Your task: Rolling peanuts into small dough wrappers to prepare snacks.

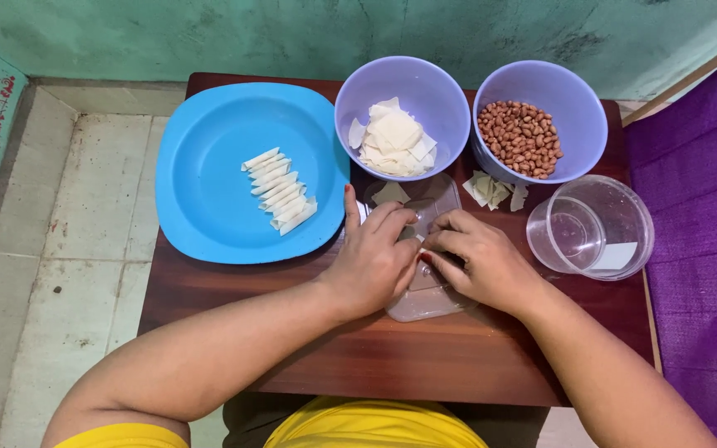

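Observation:
My left hand (373,257) and my right hand (479,259) meet over a clear plastic lid (425,300) on a small wooden table (392,357). Their fingertips pinch a small white wrapper piece (416,239) between them, mostly hidden by the fingers. A square white wrapper (391,193) lies on the lid just beyond my left hand. To the left, a blue plate (201,199) carries a row of several rolled white wrappers (280,190).
Behind the hands stand a purple bowl (437,99) holding flat white wrappers (393,138) and a purple bowl (578,104) of peanuts (520,138). Wrapper scraps (491,191) lie between them. A clear empty tub (592,226) stands at right. Tiled floor lies left, purple cloth right.

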